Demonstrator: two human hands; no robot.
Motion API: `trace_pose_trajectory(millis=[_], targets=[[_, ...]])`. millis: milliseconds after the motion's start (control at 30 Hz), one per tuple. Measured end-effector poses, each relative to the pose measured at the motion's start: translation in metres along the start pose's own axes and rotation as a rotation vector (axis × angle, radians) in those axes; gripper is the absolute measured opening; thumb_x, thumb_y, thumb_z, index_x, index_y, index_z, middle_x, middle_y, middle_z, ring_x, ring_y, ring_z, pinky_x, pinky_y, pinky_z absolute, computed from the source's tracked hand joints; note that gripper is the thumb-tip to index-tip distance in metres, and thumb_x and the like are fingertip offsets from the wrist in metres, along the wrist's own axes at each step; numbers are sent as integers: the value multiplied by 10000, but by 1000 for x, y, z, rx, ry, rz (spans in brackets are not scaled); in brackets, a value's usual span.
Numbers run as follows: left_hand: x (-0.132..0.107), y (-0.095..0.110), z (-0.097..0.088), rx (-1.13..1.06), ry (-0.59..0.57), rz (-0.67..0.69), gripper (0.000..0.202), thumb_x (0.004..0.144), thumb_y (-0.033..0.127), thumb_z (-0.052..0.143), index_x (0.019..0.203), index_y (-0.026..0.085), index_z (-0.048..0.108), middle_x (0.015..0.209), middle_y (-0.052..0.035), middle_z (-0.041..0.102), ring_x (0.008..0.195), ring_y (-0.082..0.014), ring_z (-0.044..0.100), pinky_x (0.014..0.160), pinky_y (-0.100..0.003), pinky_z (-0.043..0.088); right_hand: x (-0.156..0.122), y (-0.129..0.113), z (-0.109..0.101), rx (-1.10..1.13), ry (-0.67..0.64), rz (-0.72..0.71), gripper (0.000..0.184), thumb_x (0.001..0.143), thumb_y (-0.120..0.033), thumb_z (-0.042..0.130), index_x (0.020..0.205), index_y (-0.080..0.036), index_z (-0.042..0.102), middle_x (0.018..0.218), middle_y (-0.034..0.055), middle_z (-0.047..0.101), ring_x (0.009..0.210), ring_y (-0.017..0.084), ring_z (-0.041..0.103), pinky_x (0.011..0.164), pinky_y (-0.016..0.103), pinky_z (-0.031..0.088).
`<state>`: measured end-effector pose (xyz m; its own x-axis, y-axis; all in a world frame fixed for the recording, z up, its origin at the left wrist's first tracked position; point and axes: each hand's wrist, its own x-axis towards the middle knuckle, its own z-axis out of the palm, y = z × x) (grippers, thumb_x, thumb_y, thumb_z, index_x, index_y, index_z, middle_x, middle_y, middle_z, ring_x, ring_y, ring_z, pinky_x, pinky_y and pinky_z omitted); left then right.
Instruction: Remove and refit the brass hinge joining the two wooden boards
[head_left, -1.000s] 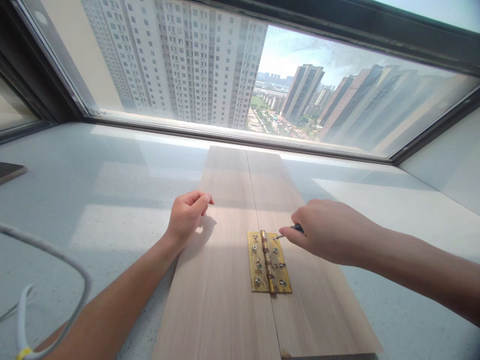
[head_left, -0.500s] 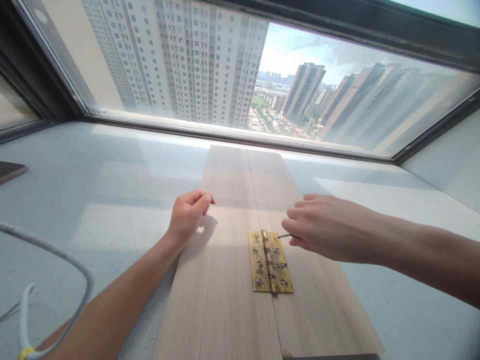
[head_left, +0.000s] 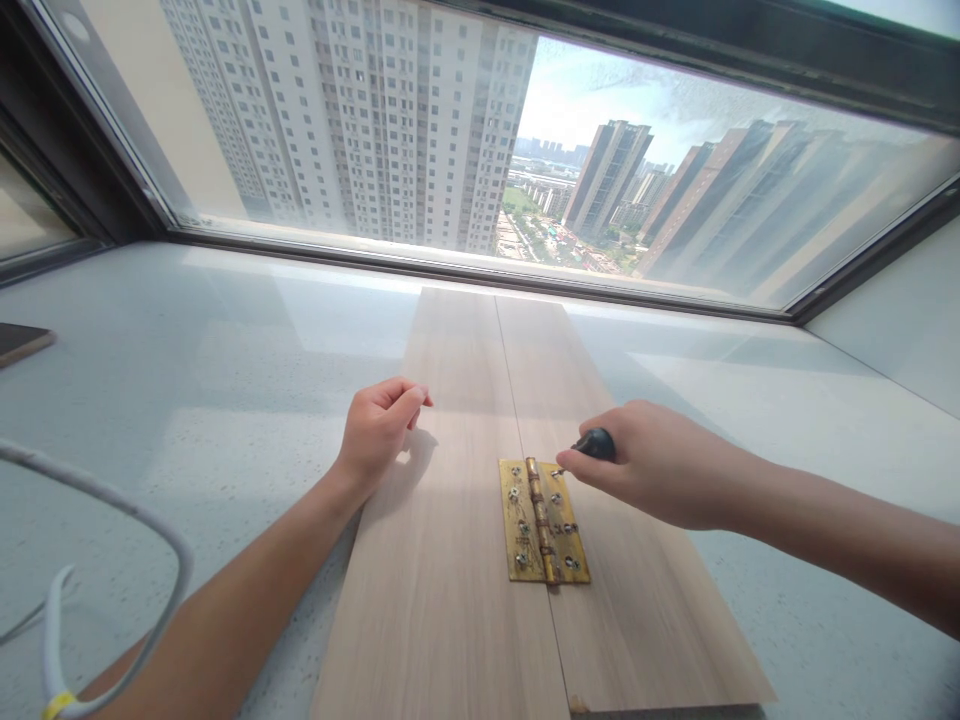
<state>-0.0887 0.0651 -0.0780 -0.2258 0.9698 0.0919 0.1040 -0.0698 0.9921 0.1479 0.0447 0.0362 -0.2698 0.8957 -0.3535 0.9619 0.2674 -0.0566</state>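
A brass-coloured hinge [head_left: 545, 522] lies opened flat across the seam between two pale wooden boards, with several screws in its leaves. My right hand [head_left: 652, 460] is closed around a screwdriver [head_left: 597, 443] with a rounded black handle. Its tip points at the top screw of the hinge's right leaf; whether it sits in the screw head is too small to tell. On the left board [head_left: 442, 560] rests my left hand [head_left: 384, 425], fingers curled and thumb against the index finger. Whatever it may hold is hidden.
The right board [head_left: 637, 620] and its partner lie on a pale speckled sill [head_left: 247, 350] under a dark-framed window [head_left: 480, 275]. At the left are a looped white cable [head_left: 161, 540] and a dark flat object [head_left: 22, 342].
My right hand has turned and tilted, so the black screwdriver handle shows now where mostly the shaft showed before. The left hand has stayed in place.
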Motion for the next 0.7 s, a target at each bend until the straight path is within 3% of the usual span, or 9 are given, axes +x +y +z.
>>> trace_pose_trajectory(millis=[167, 300, 433, 567, 700], targets=[[0, 0, -1, 0, -2, -2, 226, 773, 295, 568, 594, 160, 601, 443, 64, 355, 447, -69, 295, 439, -213, 241, -1, 14, -12, -51, -84, -147, 425, 848, -475, 447, 535, -196, 377, 502, -32, 371, 475, 102, 308, 486, 274, 260], [1, -1, -1, -4, -2, -1, 227, 773, 300, 570, 598, 159, 603, 443, 62, 360, 447, -69, 297, 439, -215, 242, 8, 29, -21, -224, -80, -244, 305, 821, -439, 506, 636, -205, 569, 629, 16, 554, 567, 144, 483, 547, 284, 315], [2, -3, -1, -10, -12, 4, 223, 774, 302, 572, 604, 161, 606, 447, 61, 365, 452, -72, 299, 443, -215, 244, 12, 30, -17, -401, -57, -145, 214, 809, -370, 506, 756, -222, 651, 716, 57, 618, 611, 201, 557, 525, 297, 308], [2, -3, 0, 0, -3, 13, 224, 769, 301, 570, 596, 163, 605, 447, 59, 363, 453, -77, 307, 445, -216, 250, 7, 20, -12, -372, -54, -120, 248, 809, -401, 491, 769, -218, 652, 720, 72, 632, 631, 229, 575, 511, 309, 299], [2, -1, 0, 10, -2, 15, 223, 763, 305, 567, 595, 164, 607, 445, 58, 361, 451, -79, 302, 439, -217, 251, 1, 16, -19, -311, -45, -24, 386, 852, -465, 393, 613, -211, 559, 651, 62, 594, 562, 200, 521, 493, 316, 305]])
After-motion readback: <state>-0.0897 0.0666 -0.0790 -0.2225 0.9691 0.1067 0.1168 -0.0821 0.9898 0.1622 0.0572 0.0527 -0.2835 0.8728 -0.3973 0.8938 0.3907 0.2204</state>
